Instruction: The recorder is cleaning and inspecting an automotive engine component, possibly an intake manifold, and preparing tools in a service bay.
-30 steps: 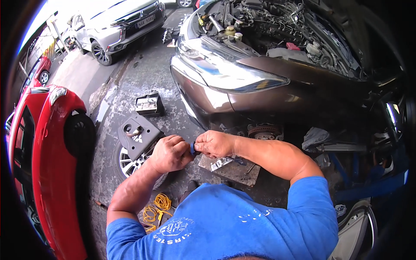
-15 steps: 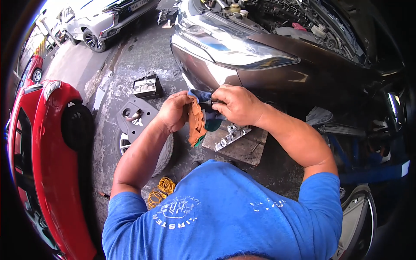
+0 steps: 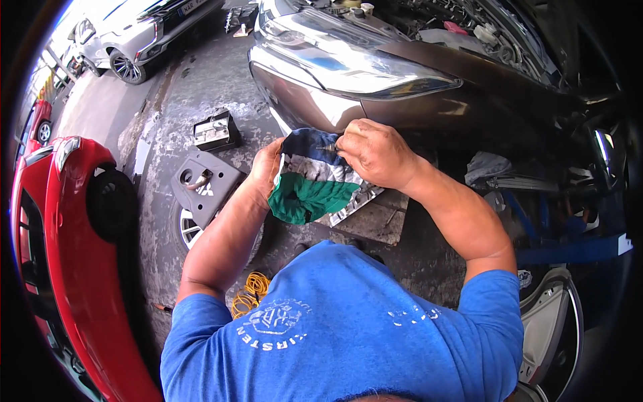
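My left hand (image 3: 266,173) is closed on the edge of a rag (image 3: 315,194) with dark blue, white and green bands, which hangs spread out below the fingers. In my right hand (image 3: 376,153) is a slim metal part (image 3: 328,147), pinched in the fingers. Its narrow tip points left over the dark blue band of the rag; the rest is hidden in the fist, so its kind does not show. Below the hands, a silver metal casting (image 3: 358,205) rests on a wooden board (image 3: 383,226), partly covered by the rag.
A brown car (image 3: 415,80) with its engine bay exposed stands in front of me. On the floor to the left are a battery (image 3: 216,131), a grey cover plate (image 3: 204,184) on a wheel (image 3: 189,228), and a yellow cord (image 3: 251,295). A red car (image 3: 80,254) is at far left.
The rag, bunched and showing an orange side before, now hangs open with its green and white bands showing. My right hand has moved slightly right, and the metal part's tip now shows.
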The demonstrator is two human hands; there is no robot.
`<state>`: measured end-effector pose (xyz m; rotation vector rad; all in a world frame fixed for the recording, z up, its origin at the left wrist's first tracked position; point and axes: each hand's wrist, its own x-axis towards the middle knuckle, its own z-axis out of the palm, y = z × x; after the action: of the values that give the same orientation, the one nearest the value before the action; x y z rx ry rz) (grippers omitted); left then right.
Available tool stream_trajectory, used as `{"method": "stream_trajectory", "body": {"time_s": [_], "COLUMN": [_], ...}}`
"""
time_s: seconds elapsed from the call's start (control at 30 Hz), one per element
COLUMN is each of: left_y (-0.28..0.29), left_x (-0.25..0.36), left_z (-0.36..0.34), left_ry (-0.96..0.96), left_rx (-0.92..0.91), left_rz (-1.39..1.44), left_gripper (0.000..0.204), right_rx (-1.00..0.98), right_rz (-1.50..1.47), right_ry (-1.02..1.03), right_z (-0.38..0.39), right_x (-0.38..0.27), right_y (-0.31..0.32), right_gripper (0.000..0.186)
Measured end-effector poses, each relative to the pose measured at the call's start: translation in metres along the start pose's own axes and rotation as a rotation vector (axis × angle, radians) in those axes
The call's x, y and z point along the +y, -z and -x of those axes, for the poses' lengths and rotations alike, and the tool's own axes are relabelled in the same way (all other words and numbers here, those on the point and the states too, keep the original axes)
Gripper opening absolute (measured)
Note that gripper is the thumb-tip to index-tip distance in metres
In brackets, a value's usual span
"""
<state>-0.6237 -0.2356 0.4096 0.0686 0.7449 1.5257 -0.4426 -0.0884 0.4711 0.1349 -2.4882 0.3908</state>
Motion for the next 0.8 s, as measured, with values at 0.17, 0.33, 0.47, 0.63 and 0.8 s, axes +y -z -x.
{"method": "stream_trajectory", "body": {"time_s": [0.17,0.33,0.47,0.63,0.8], "left_y": [0.008,-0.018,-0.029,-0.05,-0.047], "left_x": [0.001,-0.004,0.005,0.009,-0.002], "left_z": [-0.009,0.006,-0.001,-0.011,-0.032], "left_ry": [-0.016,-0.257,-0.974,-1.121,-0.318], "left_rx": [-0.079,-0.148,-0.286,-0.426,-0.28], "left_rz": [-0.47,-0.978,-1.702,-1.8,-1.143], "left_gripper": [0.017,0.018,0.01,0.013,0.013], "right_rx": [-0.04,-0.097,-0.25,-0.384,-0.185], "right_rz": [0.159,0.033,-0.293,-0.996,-0.15], "right_ry": [0.093,-0.047,-0.436,-0.996,-0.401], "right_z": [-0.01,-0.001,0.007,0.014,0.026], "right_x": [0.0,-0.002,0.003,0.015,0.014], "right_y": [0.0,-0.003,-0.008,-0.001,0.01], "right_gripper": [0.007,0.009,0.014,0.018,0.009]}}
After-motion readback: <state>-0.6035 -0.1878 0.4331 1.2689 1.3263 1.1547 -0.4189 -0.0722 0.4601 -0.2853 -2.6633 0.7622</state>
